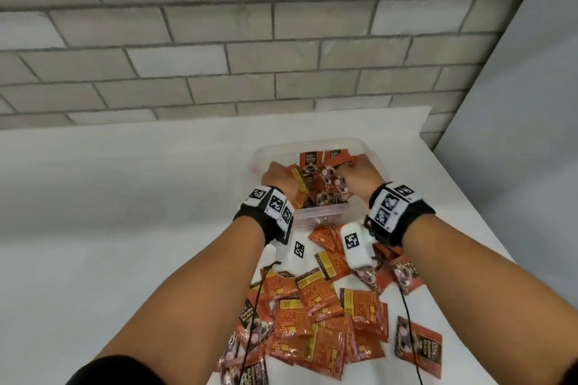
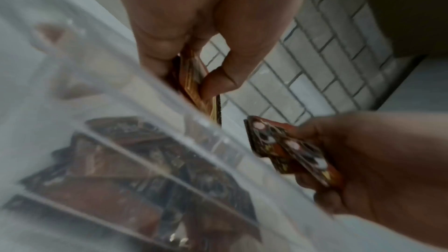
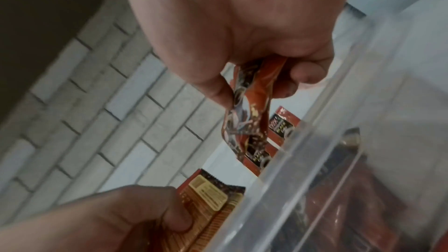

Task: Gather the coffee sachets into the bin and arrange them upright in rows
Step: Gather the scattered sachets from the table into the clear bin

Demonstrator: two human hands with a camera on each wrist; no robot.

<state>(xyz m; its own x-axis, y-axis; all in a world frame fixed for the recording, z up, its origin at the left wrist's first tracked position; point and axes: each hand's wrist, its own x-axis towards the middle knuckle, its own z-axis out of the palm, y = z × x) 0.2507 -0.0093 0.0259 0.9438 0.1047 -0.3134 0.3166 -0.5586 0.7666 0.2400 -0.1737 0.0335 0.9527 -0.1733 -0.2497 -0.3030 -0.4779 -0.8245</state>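
Observation:
A clear plastic bin (image 1: pixel 316 216) stands on the white table, with orange-and-black coffee sachets (image 1: pixel 312 162) inside, two upright at its far wall. Both hands reach into it. My left hand (image 1: pixel 276 176) pinches a few sachets (image 2: pixel 194 83) between thumb and fingers at the bin's left side. My right hand (image 1: pixel 355 172) grips a small bunch of sachets (image 3: pixel 249 102) over the bin's right half. A loose pile of sachets (image 1: pixel 325 316) lies on the table in front of the bin, under my forearms.
A grey brick wall (image 1: pixel 250 40) rises behind the table. The table's right edge (image 1: pixel 463 197) runs close to the bin, with a pale wall beyond. Black cables (image 1: pixel 256 306) hang from both wrist cameras over the pile.

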